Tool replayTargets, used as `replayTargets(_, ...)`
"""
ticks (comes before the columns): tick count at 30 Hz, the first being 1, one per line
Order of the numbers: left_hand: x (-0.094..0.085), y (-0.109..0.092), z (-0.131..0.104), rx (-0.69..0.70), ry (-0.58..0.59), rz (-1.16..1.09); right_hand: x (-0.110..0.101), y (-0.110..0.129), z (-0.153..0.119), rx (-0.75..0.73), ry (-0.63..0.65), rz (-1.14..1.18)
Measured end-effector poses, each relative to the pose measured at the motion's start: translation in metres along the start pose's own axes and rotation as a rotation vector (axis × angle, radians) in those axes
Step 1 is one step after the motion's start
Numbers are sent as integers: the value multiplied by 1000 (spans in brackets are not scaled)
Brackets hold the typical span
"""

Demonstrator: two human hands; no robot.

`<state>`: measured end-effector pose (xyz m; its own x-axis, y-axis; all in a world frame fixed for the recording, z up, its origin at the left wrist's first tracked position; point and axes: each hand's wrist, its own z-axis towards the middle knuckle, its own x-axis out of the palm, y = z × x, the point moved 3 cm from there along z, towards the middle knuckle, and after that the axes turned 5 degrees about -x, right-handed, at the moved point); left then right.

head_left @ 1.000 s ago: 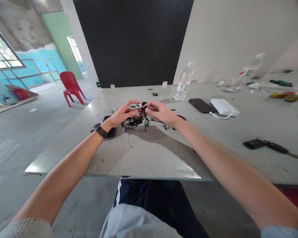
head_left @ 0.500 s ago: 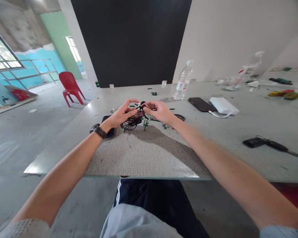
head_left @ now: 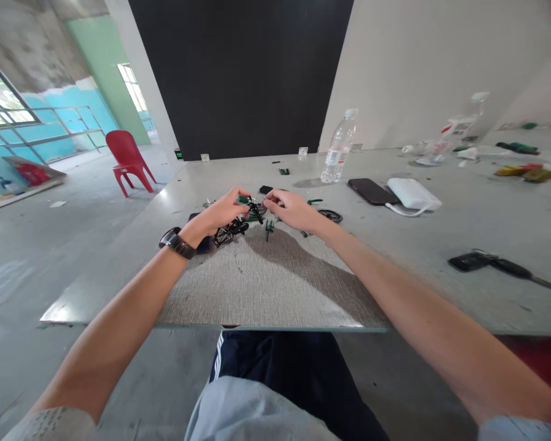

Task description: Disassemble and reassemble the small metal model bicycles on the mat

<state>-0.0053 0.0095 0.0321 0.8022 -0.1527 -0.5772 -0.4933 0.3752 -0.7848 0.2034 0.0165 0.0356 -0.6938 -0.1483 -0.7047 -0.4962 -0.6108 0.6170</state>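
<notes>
While the left grip (head_left: 224, 211) holds the small black model bicycle (head_left: 232, 230), the right grip (head_left: 292, 211) stands just apart from it.

Half a second ago both sets of fingers met at the handlebar; now a gap has opened there, and the bicycle has swung leftward, its spoked wheel tilted low over the surface (head_left: 275, 294), between the left wrist and a small green part (head_left: 269, 228). The left thumb and fingers are closed on the bicycle's upper part; the right fingertips curl close together, but I cannot tell whether they pinch anything. A black piece (head_left: 266, 190) behind the hands shows more clearly than before, as does the loose wheel (head_left: 329, 215) beyond the right wrist.
</notes>
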Motion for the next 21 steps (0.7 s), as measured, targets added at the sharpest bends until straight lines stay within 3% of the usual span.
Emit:
replayTargets(7,1,4,0,-85,-32,-18,17,12,1,-60,34,-18)
replayTargets(11,2,-1,-1,-50,-34,-23,20,12,3,-48,51,7)
replayTargets(16,3,-5,-3,-164,-39,34,21,11,4,-27,55,18)
replayTargets(21,4,-5,-2,-151,-62,48,23,9,5,17,40,83)
